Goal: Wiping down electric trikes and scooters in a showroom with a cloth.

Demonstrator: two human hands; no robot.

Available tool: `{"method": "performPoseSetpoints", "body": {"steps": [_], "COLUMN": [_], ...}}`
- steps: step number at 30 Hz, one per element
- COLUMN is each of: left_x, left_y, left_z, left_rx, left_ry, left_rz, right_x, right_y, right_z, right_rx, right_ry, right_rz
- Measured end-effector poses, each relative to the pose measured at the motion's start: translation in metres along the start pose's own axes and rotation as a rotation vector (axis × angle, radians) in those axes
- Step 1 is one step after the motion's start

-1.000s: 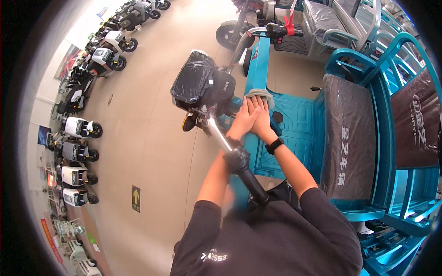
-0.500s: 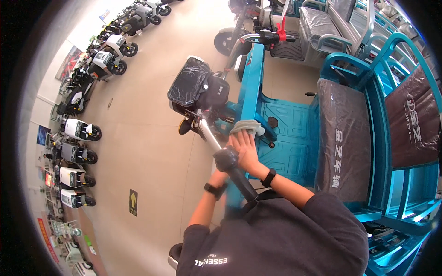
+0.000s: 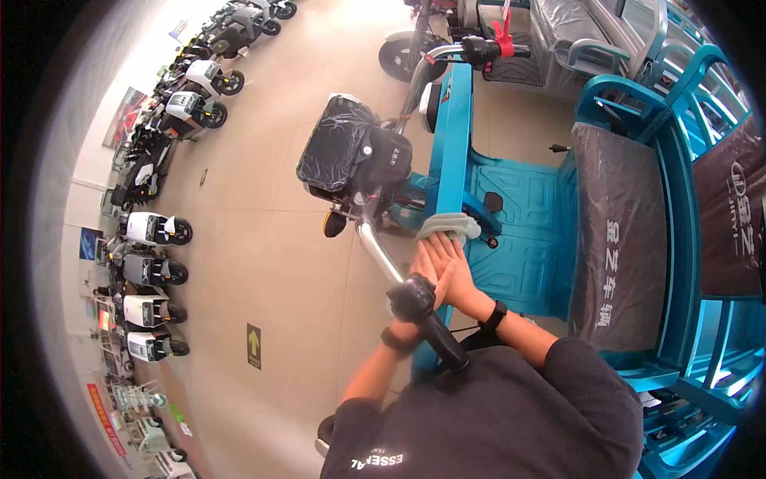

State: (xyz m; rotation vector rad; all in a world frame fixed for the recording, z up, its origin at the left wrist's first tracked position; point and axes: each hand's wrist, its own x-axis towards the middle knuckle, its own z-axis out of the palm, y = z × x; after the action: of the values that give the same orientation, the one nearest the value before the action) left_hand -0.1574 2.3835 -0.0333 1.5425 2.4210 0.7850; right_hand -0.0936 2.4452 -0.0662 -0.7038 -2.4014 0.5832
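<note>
A folded pale grey-green cloth [image 3: 448, 225] lies across the teal front panel [image 3: 452, 144] of a cargo tricycle. My right hand [image 3: 458, 275] presses on the cloth's near edge, fingers stretched out flat. Close against it is my left hand [image 3: 426, 265], its fingers also stretched toward the cloth. The near black handlebar grip [image 3: 443, 339] and its switch housing hide part of my left hand and wrist. The two hands overlap, so their exact contact is hard to make out. A black headlight unit [image 3: 339, 148] in plastic film stands left of the panel.
To the right are the teal footwell [image 3: 519, 223] and a brown, plastic-wrapped seat [image 3: 618, 239]. A silver handlebar [image 3: 381, 254] crosses left of my hands. Several parked scooters [image 3: 152, 267] line the left wall. Another tricycle [image 3: 558, 32] stands beyond.
The view has shifted, so the tricycle appears farther right. My hands and the cloth have slid slightly toward me along the panel.
</note>
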Motion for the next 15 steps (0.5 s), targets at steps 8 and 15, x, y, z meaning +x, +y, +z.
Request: {"method": "performPoseSetpoints", "body": {"steps": [8,15], "left_x": [0.086,0.153], "left_y": [-0.021,-0.008], "left_z": [0.027,0.031], "left_rx": [-0.512,-0.557], "left_ry": [-0.16,-0.292], "left_rz": [0.001,-0.029], "right_x": [0.063,0.105], "right_y": [0.034,0.075], "right_z": [-0.004,0.001], "right_rx": [-0.077,-0.123], "right_ry": [0.108,0.178], "right_rz": [0.07,0.188]}}
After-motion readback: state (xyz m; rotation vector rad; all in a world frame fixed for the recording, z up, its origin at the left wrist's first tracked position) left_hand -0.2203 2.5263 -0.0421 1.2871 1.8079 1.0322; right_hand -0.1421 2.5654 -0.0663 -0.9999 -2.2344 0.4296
